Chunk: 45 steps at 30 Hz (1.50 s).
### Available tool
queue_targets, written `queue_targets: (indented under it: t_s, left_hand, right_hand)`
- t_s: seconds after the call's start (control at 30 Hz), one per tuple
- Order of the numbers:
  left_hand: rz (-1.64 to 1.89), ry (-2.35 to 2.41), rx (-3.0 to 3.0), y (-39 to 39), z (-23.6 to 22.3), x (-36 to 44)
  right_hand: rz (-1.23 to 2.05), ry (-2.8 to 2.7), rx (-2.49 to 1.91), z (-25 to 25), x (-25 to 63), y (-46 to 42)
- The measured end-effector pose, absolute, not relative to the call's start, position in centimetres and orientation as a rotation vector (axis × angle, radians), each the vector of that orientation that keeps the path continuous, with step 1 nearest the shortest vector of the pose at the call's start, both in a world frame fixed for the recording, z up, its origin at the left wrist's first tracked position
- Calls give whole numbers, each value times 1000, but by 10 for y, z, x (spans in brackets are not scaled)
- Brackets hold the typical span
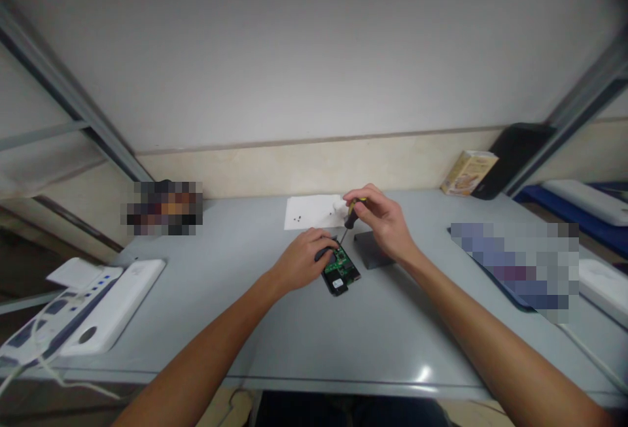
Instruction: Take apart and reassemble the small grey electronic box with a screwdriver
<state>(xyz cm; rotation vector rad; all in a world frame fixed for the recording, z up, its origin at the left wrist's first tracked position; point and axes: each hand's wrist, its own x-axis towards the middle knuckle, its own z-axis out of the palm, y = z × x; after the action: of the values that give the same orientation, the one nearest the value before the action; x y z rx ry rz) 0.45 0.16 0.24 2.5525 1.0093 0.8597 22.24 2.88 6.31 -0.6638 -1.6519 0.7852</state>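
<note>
A small black device (341,273) lies open on the grey table (304,329), its green circuit board showing. My left hand (304,258) is closed on the device's upper left side and holds it down. My right hand (380,218) is closed round the black and yellow handle of a small screwdriver (349,220), whose tip points down at the circuit board. A dark grey cover piece (370,250) lies just right of the device, under my right wrist. Behind the hands lies a white sheet of paper (311,211) with a few small dark screws on it.
White power strips (93,306) with cables sit at the table's left edge. A yellowish box (468,172) and a black object (517,155) lean against the back wall at right. White devices (601,283) lie at the far right. Metal frame posts flank the table.
</note>
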Motion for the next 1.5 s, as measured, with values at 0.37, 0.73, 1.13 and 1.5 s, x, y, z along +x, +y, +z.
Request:
queue_targets:
  t_s: [0.37,0.73,1.13,1.5]
  left_hand:
    - [816,1028,2544,2,2,3]
    - [801,1129,2554,3,-4,0]
    - [822,1086,2513,3,2,0]
    - [810,1096,2508,3,1,0]
  right_hand:
    - [728,-1653,-689,61,215,21]
    - [801,-1605,-696,56,210,21]
    - [828,-1601,-706,56,212,22]
    - [834,-1601,-698,56,215,26]
